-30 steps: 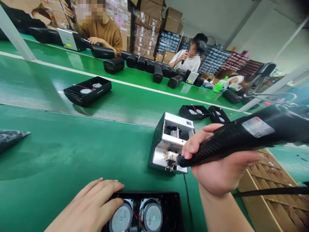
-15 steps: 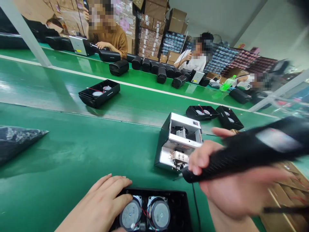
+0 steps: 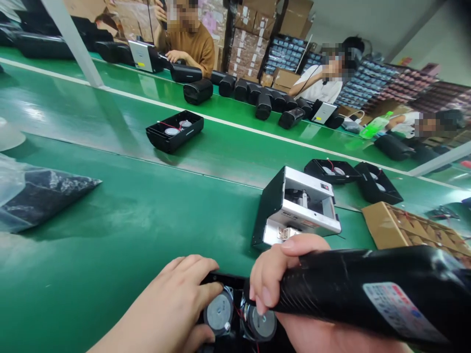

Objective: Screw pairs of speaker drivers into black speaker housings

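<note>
In front of me lies a black speaker housing [image 3: 228,338] with two round speaker drivers [image 3: 218,314] and thin red wires inside. My left hand [image 3: 180,299] holds it by its left end, fingers over the far rim and thumb near the left driver. My right hand [image 3: 279,284] is wrapped round a black electric screwdriver [image 3: 331,284] with a label on its side. The tool's front end is over the right driver, and its tip is hidden behind my fingers. Just beyond stands a silver and black screw feeder [image 3: 298,206], its lower front partly covered by my right hand.
Other open housings [image 3: 174,130] lie on the green belt [image 3: 235,152]. A divided cardboard box [image 3: 382,225] stands at right, a plastic bag of black material [image 3: 44,196] at left. Across the belt, several people sit behind rows of black speakers [image 3: 263,103] and a green bottle [image 3: 377,125].
My right hand has brought the screwdriver down and left, from beside the screw feeder to over the speaker housing. My left hand stays on the housing. The view has shifted left.
</note>
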A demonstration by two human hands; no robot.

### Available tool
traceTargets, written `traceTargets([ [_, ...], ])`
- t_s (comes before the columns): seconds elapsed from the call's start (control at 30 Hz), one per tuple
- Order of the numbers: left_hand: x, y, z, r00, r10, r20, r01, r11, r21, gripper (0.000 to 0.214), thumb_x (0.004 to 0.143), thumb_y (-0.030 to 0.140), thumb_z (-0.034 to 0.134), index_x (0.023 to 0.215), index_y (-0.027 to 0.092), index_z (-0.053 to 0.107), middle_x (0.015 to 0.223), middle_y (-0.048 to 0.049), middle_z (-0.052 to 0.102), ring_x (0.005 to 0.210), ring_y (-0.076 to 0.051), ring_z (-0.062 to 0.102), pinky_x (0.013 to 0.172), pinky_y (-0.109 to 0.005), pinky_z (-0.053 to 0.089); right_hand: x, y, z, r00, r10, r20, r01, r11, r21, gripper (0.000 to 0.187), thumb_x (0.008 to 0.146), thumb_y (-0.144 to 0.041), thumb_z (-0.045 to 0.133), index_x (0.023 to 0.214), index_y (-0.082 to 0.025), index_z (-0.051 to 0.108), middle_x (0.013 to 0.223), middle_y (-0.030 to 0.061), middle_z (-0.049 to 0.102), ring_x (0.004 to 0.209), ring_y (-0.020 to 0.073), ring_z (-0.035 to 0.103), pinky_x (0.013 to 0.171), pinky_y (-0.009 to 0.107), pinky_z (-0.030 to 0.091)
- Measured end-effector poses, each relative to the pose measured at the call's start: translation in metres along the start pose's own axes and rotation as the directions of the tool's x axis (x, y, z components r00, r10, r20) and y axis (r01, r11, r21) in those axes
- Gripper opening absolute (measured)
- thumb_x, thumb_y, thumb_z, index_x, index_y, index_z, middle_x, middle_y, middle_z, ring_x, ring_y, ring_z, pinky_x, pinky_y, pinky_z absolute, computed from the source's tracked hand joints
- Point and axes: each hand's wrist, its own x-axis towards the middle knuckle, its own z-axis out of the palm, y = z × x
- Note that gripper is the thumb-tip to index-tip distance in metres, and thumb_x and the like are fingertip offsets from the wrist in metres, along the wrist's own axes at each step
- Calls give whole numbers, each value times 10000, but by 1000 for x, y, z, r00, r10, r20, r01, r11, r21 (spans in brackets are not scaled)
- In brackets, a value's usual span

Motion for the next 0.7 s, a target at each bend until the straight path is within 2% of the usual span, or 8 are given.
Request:
traceTargets([
  [0.07,0,2,-2,1000,-5,14,5,1000,0,424,827,147,856,1205,334,819,1453,-57,670,1359,-343,623,1211,-573,500,1,4,-2,1000,10,-1,-10,1000,29,662,900,-838,707,1210,-257,769,721,40,735,587,211,647,553,325,529],
  [0.17,1,3,-2,1000,-4,18,5,1000,-12,415,817,144,865,1190,320,817,1417,-58,672,1313,-340,630,1183,-570,512,4,5,-8,998,12,61,-12,1000,6,628,972,-811,620,1236,-262,776,728,53,753,589,221,673,565,340,547],
  [0.3,2,2,-3,1000,-10,22,11,999,-30,405,803,146,876,1162,324,820,1397,-49,673,1299,-339,628,1177,-584,506,5,5,-12,995,59,82,-60,998,10,659,840,-793,813,1242,-272,781,754,40,767,615,238,689,592,368,577],
  [0.5,1,3,-1,999,-21,34,22,999,-30,410,803,138,881,1162,328,825,1392,-44,671,1295,-336,625,1177,-578,500,5,11,1,999,14,-41,-14,1000,4,615,809,-824,820,1145,-310,801,689,17,764,508,202,603,515,312,498],
  [0.7,1,0,2,1000,-26,8,26,999,-32,419,807,155,897,1169,353,827,1401,-23,668,1305,-324,612,1186,-568,486,8,14,4,1000,-14,-28,14,1000,-13,629,828,-825,802,1177,-303,781,684,13,760,485,195,601,486,303,499],
])
